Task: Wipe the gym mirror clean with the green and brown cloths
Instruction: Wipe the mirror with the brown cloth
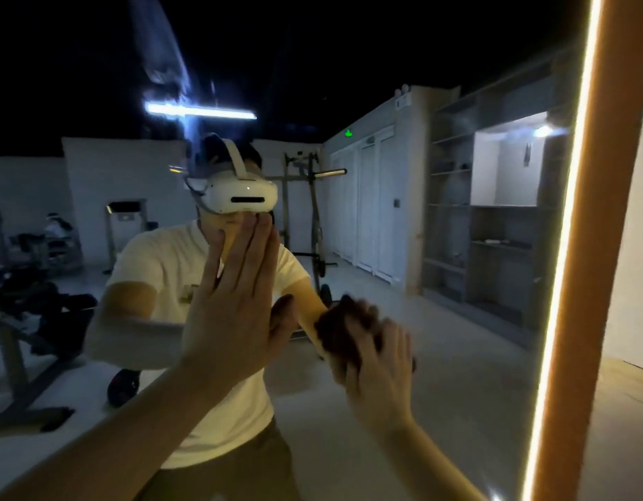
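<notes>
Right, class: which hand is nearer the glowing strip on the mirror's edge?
Right. The right hand, on the brown cloth, sits left of the strip; the left hand lies farther left.

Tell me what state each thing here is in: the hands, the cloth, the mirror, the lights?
left hand: flat on the glass, fingers straight.
right hand: fingers fairly straight, pressing the brown cloth to the glass; blurred.
brown cloth: bunched under the right hand.
mirror: streaked at upper left.
light strip: lit.

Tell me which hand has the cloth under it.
The right hand, the lower one, presses the brown cloth against the mirror; the left hand lies flat on it, bare.
</notes>
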